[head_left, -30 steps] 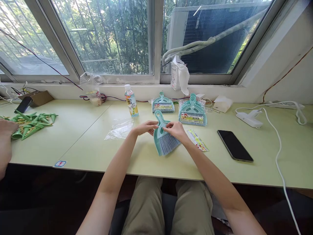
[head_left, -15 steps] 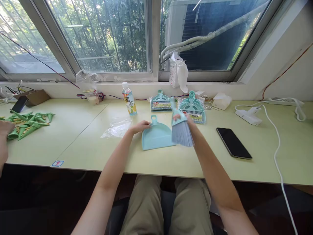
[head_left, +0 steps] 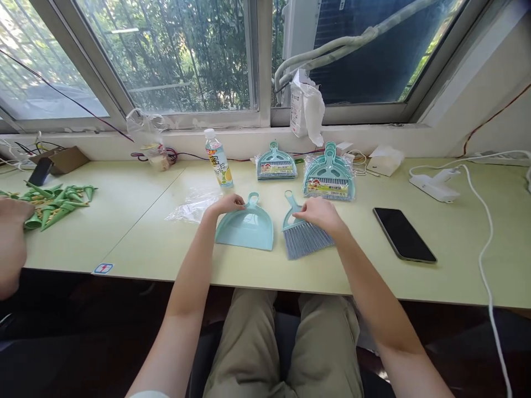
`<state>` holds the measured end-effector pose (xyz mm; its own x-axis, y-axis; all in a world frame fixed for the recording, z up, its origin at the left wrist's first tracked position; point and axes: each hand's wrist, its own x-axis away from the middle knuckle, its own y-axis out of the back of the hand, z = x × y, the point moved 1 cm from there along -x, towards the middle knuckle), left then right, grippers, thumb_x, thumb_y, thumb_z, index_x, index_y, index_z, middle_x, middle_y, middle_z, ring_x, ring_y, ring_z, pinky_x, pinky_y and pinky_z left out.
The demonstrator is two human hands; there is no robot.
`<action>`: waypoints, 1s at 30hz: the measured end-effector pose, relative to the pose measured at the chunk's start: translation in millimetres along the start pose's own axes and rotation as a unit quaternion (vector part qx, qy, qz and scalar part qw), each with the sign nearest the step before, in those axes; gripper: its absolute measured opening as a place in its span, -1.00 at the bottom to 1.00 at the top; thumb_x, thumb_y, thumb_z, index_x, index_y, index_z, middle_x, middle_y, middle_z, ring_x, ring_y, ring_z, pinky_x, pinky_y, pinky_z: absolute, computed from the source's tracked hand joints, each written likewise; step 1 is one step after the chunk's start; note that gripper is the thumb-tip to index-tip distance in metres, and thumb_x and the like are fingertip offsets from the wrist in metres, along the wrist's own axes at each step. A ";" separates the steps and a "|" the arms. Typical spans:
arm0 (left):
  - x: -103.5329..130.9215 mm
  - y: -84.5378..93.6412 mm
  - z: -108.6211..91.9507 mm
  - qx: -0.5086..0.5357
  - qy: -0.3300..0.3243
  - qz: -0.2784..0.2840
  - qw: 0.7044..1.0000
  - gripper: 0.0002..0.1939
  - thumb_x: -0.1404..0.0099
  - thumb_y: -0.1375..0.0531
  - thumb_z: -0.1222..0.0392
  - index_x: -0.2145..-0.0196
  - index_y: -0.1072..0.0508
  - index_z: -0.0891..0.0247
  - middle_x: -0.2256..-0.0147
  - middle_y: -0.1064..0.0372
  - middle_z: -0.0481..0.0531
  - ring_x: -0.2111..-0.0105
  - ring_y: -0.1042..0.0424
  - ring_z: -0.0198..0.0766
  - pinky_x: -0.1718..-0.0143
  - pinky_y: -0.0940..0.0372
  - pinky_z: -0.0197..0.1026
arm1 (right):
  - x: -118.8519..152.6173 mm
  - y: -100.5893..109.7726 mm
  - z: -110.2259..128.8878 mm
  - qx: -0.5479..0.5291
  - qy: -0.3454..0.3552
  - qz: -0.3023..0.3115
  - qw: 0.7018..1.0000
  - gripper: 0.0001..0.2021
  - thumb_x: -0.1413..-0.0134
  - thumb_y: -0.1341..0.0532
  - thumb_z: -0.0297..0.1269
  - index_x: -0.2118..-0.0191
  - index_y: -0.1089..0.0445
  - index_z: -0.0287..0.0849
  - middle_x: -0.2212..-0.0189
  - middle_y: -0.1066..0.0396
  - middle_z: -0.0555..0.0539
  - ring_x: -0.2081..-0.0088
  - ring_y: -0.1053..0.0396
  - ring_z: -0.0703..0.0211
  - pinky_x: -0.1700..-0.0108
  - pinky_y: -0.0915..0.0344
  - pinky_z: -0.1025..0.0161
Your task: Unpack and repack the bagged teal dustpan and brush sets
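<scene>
A light-blue dustpan (head_left: 248,229) lies on the table, its handle toward the window. My left hand (head_left: 227,205) is closed on the dustpan's upper left edge, beside the handle. To its right is a matching hand brush (head_left: 306,236) with grey bristles, turned toward me. My right hand (head_left: 320,214) grips the brush at its body, near the handle; some of the fingers are hidden behind the back of the hand. A narrow strip of table separates pan and brush.
Packaged dustpan sets (head_left: 277,163) (head_left: 329,176) stand behind. A drink bottle (head_left: 219,160) and a crumpled clear plastic wrapper (head_left: 194,205) are at the left. A phone (head_left: 403,234) and white cable (head_left: 483,260) lie right. Another person's hand (head_left: 14,237) is near green cone-shaped pieces (head_left: 62,205).
The brush has come down from over the dustpan's right edge to the table, its handle swung left. The dustpan has shifted left with my left hand, so the two are now apart.
</scene>
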<state>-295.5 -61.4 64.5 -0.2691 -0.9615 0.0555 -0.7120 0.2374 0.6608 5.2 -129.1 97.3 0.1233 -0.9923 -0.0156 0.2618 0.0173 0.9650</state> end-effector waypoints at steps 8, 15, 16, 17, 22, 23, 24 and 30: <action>1.3 2.8 3.5 -0.101 0.001 0.054 0.993 -0.68 0.04 -0.27 -0.07 0.41 -0.48 0.23 0.39 -0.41 0.03 0.37 -0.36 -0.21 0.48 -0.17 -0.29 | -8.7 -25.9 6.9 0.073 -0.020 0.015 0.997 -0.66 -0.08 -0.20 -0.06 0.26 -0.53 -0.27 0.27 -0.50 -0.29 0.19 -0.45 -0.04 0.25 -0.25 0.22; 7.6 3.3 -2.7 -0.096 0.014 0.050 0.994 -0.55 -0.10 -0.16 -0.22 0.34 -0.48 0.25 0.35 -0.44 0.07 0.38 -0.39 -0.22 0.49 -0.20 -0.28 | -11.4 -21.9 2.4 0.036 -0.051 -0.034 0.998 -0.70 -0.13 -0.16 -0.08 0.31 -0.53 -0.18 0.31 -0.50 -0.22 0.20 -0.45 0.01 0.24 -0.25 0.24; 8.4 4.0 -3.6 -0.084 0.019 0.025 0.996 -0.53 -0.16 -0.10 -0.23 0.33 -0.48 0.25 0.34 -0.45 0.08 0.39 -0.39 -0.23 0.48 -0.21 -0.28 | -11.8 -19.5 0.5 0.021 -0.064 -0.065 0.996 -0.71 -0.15 -0.13 -0.10 0.31 -0.53 -0.17 0.32 -0.50 -0.20 0.22 -0.45 0.03 0.25 -0.24 0.25; 8.9 5.2 -4.3 -0.078 0.023 -0.016 0.997 -0.52 -0.22 -0.04 -0.22 0.32 -0.48 0.26 0.33 -0.46 0.09 0.41 -0.39 -0.24 0.47 -0.22 -0.27 | -12.3 -16.7 -2.1 0.005 -0.079 -0.100 0.992 -0.71 -0.16 -0.11 -0.13 0.32 -0.52 -0.16 0.33 -0.50 -0.19 0.23 -0.45 0.04 0.26 -0.23 0.25; 9.9 13.2 -4.6 -0.154 0.036 -0.260 0.952 -0.64 -0.32 0.01 -0.02 0.36 -0.49 0.19 0.41 -0.50 0.00 0.42 -0.41 -0.24 0.35 -0.20 -0.22 | -15.1 -6.1 -21.3 -0.069 -0.122 -0.229 0.963 -0.70 -0.20 -0.06 -0.12 0.33 -0.49 -0.14 0.39 -0.51 -0.16 0.28 -0.43 0.04 0.32 -0.18 0.26; 9.9 13.9 -4.5 -0.165 0.039 -0.280 0.945 -0.67 -0.32 0.00 0.00 0.37 -0.50 0.18 0.42 -0.51 -0.01 0.40 -0.41 -0.22 0.33 -0.19 -0.21 | -15.8 -5.4 -25.0 -0.078 -0.125 -0.237 0.960 -0.70 -0.19 -0.07 -0.12 0.33 -0.48 -0.14 0.39 -0.51 -0.15 0.28 -0.43 0.04 0.32 -0.18 0.27; 9.9 14.3 -4.4 -0.169 0.041 -0.290 0.941 -0.68 -0.32 -0.01 0.01 0.37 -0.50 0.16 0.43 -0.51 -0.02 0.38 -0.42 -0.20 0.33 -0.18 -0.21 | -16.5 -5.2 -28.2 -0.083 -0.128 -0.242 0.958 -0.71 -0.19 -0.07 -0.12 0.33 -0.48 -0.14 0.39 -0.51 -0.15 0.29 -0.43 0.04 0.32 -0.17 0.27; 9.7 12.8 -6.4 -0.165 0.047 -0.293 0.941 -0.71 -0.31 -0.02 0.05 0.39 -0.49 0.15 0.44 -0.51 -0.02 0.38 -0.43 -0.18 0.37 -0.15 -0.20 | -18.9 -7.3 -32.5 -0.083 -0.139 -0.228 0.960 -0.72 -0.17 -0.09 -0.12 0.34 -0.49 -0.14 0.37 -0.52 -0.16 0.26 -0.43 0.03 0.31 -0.17 0.26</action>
<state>-303.1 -68.6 78.3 0.1768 -0.9256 -0.3347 -0.4757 -0.3781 0.7942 32.1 -106.5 82.0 -0.2948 -0.8951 -0.3346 0.3794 -0.4310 0.8187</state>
